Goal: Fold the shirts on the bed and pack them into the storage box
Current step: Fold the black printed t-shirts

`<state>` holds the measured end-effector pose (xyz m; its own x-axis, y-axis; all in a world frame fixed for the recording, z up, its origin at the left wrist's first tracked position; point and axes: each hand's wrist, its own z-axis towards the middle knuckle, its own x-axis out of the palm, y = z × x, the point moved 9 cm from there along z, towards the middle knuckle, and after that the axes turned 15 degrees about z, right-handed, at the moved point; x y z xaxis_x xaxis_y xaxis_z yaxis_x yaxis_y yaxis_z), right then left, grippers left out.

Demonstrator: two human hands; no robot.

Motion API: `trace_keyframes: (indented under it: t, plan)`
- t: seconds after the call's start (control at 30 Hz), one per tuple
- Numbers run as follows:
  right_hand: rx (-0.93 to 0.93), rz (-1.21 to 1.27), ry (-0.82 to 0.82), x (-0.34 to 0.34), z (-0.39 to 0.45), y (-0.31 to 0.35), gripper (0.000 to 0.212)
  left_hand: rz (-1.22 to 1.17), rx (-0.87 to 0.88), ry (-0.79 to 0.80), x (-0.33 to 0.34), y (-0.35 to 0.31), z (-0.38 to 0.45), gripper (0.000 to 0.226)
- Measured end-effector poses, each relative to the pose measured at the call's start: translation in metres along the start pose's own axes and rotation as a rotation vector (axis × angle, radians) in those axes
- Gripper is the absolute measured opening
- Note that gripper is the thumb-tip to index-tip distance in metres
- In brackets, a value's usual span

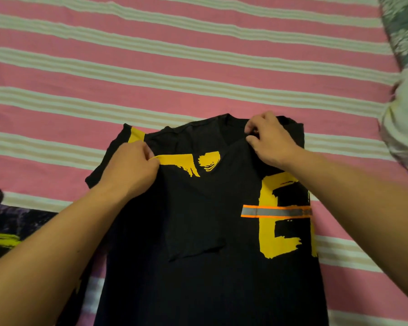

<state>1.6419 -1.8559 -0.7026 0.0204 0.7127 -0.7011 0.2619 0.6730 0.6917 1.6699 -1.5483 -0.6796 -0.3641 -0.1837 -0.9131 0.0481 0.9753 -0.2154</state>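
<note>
Head view: a black shirt (198,220) lies flat on the bed sheet (174,74), its neck end away from the person and its body running back toward the bottom edge between the two forearms. The cloth looks soft and matte, with a few shallow creases. It carries rough-edged yellow print: a band across the chest just beside the left hand (130,168), a blotch next to that, and a large blocky shape below the right hand (269,142). A grey strip edged in bright orange crosses that blocky shape. A sleeve is folded in over the front, and its hem makes a slanted, slightly wavy edge below and between the hands.

The left hand pinches a fold of the shirt at the shoulder, thumb and curled fingers closed on the cloth where the yellow band begins. The right hand pinches the cloth at the collar, fingers curled tight, with the neck opening just to its left.

The sheet is woven in broad pink stripes with narrower white and beige ones. Beyond the right hand, well apart, sits a pale crumpled bundle (403,128) with a grey-green mottled cloth (403,27) above it. Below the left forearm lies a dark garment (12,229) with purple and yellow marks.
</note>
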Motion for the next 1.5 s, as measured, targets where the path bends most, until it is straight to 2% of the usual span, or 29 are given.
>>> trace_keyframes:
  t: [0.07, 0.13, 0.2, 0.3, 0.43, 0.5, 0.57, 0.63, 0.7, 0.77, 0.87, 0.97, 1.07, 1.13, 1.2, 1.27, 1.33, 1.43, 1.5]
  plan:
    - [-0.037, -0.004, -0.193, -0.009, -0.017, 0.001, 0.031, -0.251, -0.088, 0.022, 0.006, 0.004, -0.007, 0.012]
    - [-0.055, -0.147, -0.295, -0.011, -0.036, -0.006, 0.043, -0.39, -0.219, 0.087, 0.022, 0.011, -0.016, 0.031]
    - [0.058, -0.322, -0.186, -0.004, -0.043, -0.041, 0.057, -0.434, -0.304, 0.123, 0.035, 0.018, -0.02, 0.033]
    - [0.252, -0.434, 0.0, -0.001, -0.041, -0.1, 0.071, -0.497, -0.32, 0.05, 0.029, 0.025, -0.026, 0.01]
    - [0.245, -0.43, 0.027, 0.003, -0.039, -0.112, 0.074, -0.576, -0.263, -0.131, 0.014, 0.028, -0.031, 0.006]
    - [0.267, -0.438, 0.044, 0.003, -0.039, -0.111, 0.074, -0.638, -0.297, -0.119, 0.026, 0.031, -0.031, 0.006]
    - [0.233, -0.459, -0.002, -0.004, -0.042, -0.096, 0.074, -0.715, -0.364, -0.014, 0.045, 0.031, -0.031, 0.027]
    - [0.069, -0.459, -0.104, -0.007, -0.058, -0.054, 0.071, -0.826, -0.421, 0.057, 0.053, 0.029, -0.035, 0.047]
    - [-0.109, -0.371, -0.136, 0.009, -0.093, -0.006, 0.069, -0.971, -0.479, 0.055, 0.055, 0.034, -0.042, 0.056]
    - [-0.162, -0.257, -0.065, 0.038, -0.141, 0.028, 0.071, -1.089, -0.558, 0.122, 0.066, 0.04, -0.056, 0.054]
    - [-0.18, -0.186, 0.056, 0.082, -0.203, 0.063, 0.07, -1.028, -0.586, 0.3, 0.084, 0.042, -0.077, 0.029]
    - [-0.248, -0.264, 0.137, 0.122, -0.21, 0.08, 0.07, -0.969, -0.56, 0.354, 0.085, 0.036, -0.074, 0.024]
    - [-0.235, -0.301, 0.187, 0.152, -0.195, 0.084, 0.067, -0.889, -0.538, 0.331, 0.08, 0.035, -0.06, 0.015]
    - [-0.292, -0.327, 0.214, 0.167, -0.192, 0.093, 0.059, -0.791, -0.501, 0.287, 0.072, 0.033, -0.054, 0.009]
    - [-0.335, -0.296, 0.202, 0.171, -0.194, 0.101, 0.053, -0.739, -0.47, 0.243, 0.062, 0.03, -0.051, 0.006]
    - [-0.32, -0.133, 0.099, 0.149, -0.195, 0.109, 0.036, -0.751, -0.409, 0.209, 0.045, 0.017, -0.046, 0.004]
    - [-0.167, 0.111, -0.041, 0.108, -0.198, 0.101, 0.02, -0.827, -0.297, 0.185, 0.025, -0.013, -0.041, 0.006]
    - [0.249, 0.614, -0.236, 0.056, -0.221, 0.049, 0.017, -0.945, 0.004, 0.213, -0.003, -0.095, -0.039, 0.005]
    - [0.428, 0.828, -0.429, 0.029, -0.239, 0.005, 0.022, -0.813, 0.174, 0.274, 0.005, -0.147, -0.039, 0.009]
